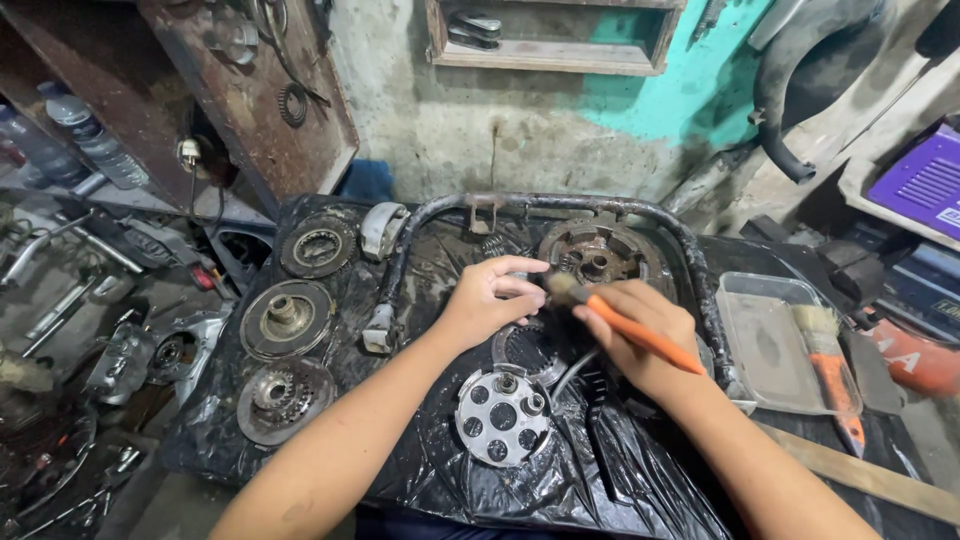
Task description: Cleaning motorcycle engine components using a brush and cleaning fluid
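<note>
A grimy workbench under black plastic (620,480) fills the frame. At centre, the right hand (640,335) grips an orange-handled brush (625,322); the left hand (490,295) pinches a small part, largely hidden. Greasy fingers could let it slip among the clutch plates (290,320).

Over on the far right edge, a purple flat box (922,183) with pale printed lines sits tilted on a shelf; just below it a red container (918,357) shows white lettering; top left, clear plastic bottles (88,133) lie on a shelf
</note>
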